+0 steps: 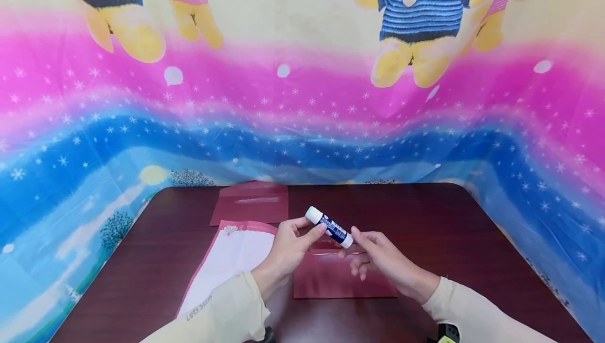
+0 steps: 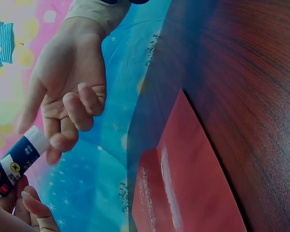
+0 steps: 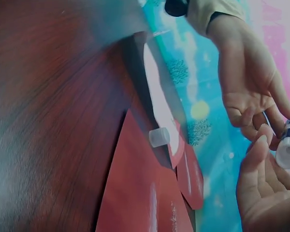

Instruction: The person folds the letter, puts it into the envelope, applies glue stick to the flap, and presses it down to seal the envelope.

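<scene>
A blue and white glue stick is held at a slant over the table, its white far end up and to the left. My left hand grips its barrel between thumb and fingers. At the lower white end, the thumb and forefinger of my right hand pinch it, while the other fingers curl loosely below. Beneath both hands lies a red envelope with a shiny whitish streak near its flap. A small translucent white cap appears by that envelope in the right wrist view; my left hand hides it from the head view.
Left of my hands lies a white sheet with a red border, partly under my left sleeve. Another red envelope with a pale streak rests at the table's back edge. A printed cloth hangs around the dark wooden table.
</scene>
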The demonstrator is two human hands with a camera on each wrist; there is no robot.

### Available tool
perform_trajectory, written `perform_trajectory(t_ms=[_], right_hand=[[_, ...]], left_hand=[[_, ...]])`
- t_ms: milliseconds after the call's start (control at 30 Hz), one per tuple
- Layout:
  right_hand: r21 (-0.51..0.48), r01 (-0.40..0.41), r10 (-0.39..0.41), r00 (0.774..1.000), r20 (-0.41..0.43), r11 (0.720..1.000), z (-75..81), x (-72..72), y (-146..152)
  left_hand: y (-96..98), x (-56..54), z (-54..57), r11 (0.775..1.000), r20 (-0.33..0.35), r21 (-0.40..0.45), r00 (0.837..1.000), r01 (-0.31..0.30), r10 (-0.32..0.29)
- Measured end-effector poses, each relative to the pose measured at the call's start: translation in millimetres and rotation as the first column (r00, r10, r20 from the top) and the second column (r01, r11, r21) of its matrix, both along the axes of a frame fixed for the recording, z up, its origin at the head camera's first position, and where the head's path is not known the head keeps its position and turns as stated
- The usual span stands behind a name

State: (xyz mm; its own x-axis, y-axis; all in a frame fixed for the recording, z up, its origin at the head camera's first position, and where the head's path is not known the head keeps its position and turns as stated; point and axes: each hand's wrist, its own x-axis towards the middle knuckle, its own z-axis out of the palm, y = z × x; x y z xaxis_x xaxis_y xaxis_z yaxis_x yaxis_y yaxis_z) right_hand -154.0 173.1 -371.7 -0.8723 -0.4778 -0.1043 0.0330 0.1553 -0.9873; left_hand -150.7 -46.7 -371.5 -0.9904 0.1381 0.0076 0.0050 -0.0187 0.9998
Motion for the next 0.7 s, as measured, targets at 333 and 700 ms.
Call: perform_trajectory(t_ms=[333,700], right_hand=[[0.032,0.057,-0.055,0.997,-0.061,0.998,2.7,-1.6,-0.1],[0.037,0.049,-0.046,0.996,-0.071,0.998,1.2,-4.0,2.0]], left_hand=[[1.1,0.4,-0.8,1.000,-0.013,0.006,1.000,-0.007,0.007],[-0.5,1.6,-2.7,1.000,-0.016,0.003,1.000,0.001,-0.001]])
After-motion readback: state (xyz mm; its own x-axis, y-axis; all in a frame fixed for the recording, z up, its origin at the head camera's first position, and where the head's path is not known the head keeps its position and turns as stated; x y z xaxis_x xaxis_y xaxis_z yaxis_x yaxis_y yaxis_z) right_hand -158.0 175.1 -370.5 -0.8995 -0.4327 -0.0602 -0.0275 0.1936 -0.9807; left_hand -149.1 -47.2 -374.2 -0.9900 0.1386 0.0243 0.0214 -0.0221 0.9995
